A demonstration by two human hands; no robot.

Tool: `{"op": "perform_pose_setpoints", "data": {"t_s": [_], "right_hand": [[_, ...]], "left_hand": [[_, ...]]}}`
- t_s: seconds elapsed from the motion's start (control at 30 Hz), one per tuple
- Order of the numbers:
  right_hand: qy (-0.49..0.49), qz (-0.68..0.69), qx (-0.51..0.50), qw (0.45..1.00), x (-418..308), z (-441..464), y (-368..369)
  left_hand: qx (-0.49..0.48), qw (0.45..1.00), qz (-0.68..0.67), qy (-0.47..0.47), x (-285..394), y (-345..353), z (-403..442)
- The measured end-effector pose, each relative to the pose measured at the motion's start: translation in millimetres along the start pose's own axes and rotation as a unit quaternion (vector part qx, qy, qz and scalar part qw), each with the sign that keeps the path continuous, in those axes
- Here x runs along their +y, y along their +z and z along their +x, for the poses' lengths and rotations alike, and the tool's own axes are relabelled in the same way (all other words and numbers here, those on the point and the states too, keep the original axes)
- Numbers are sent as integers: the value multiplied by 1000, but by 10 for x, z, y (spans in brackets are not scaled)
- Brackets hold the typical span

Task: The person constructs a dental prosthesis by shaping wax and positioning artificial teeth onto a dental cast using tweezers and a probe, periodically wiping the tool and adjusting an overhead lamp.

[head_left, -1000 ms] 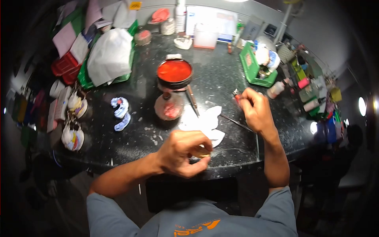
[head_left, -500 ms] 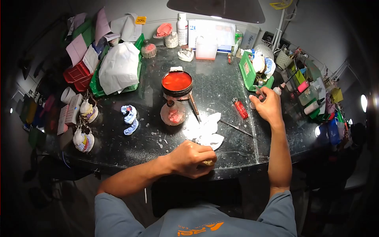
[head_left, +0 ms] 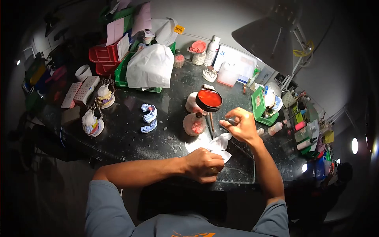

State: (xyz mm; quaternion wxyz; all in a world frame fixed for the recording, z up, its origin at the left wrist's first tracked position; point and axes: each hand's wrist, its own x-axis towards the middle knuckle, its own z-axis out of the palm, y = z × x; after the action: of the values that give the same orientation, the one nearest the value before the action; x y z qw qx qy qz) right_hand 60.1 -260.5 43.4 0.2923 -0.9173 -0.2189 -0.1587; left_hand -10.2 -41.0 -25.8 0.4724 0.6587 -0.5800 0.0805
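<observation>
My left hand (head_left: pixel 204 165) is closed at the front edge of the bench, beside a crumpled white tissue (head_left: pixel 222 147). A small yellowish piece shows between its fingers; most of it is hidden. My right hand (head_left: pixel 241 125) hovers right of the round tin of red wax (head_left: pixel 209 99), fingers curled and thumb towards the forefinger. Something small and greyish shows at its fingertips, too unclear to name. A brush-like tool (head_left: pixel 212 122) leans by the tin. In front of the tin stands a round glass jar (head_left: pixel 194 125) with pink material inside.
Blue-and-white dental casts (head_left: pixel 149 117) lie left of the jar. Two plaster models on articulators (head_left: pixel 93 122) stand further left. A green tray (head_left: pixel 123 75) under white paper is behind; a green box (head_left: pixel 259 104) with models stands right. A lamp (head_left: pixel 264 35) overhangs the back.
My right hand has moved left from beside the green box towards the wax tin. My left hand stays closed near the tissue. The camera view has turned, shifting the bench in the picture.
</observation>
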Motion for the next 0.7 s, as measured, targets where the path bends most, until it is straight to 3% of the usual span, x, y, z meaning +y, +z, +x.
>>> {"op": "perform_pose_setpoints", "data": {"t_s": [0.07, 0.13, 0.3, 0.47, 0.53, 0.7], "right_hand": [[-35, 30, -9, 999, 42, 258, 134], [24, 30, -83, 996, 3, 482, 173], [8, 123, -93, 988, 61, 669, 455], [71, 104, -87, 988, 125, 595, 629], [144, 287, -94, 942, 337, 580, 756], [119, 135, -79, 981, 256, 722, 700]], "left_hand": [[-3, 999, 34, 20, -4, 1, 15], [7, 998, 49, 25, 3, 3, 12], [8, 997, 71, 24, -19, -26, 3], [9, 993, 111, 48, -21, -3, 12], [16, 992, 106, 58, 4, -40, 27], [17, 992, 109, 55, 4, -1, 27]]}}
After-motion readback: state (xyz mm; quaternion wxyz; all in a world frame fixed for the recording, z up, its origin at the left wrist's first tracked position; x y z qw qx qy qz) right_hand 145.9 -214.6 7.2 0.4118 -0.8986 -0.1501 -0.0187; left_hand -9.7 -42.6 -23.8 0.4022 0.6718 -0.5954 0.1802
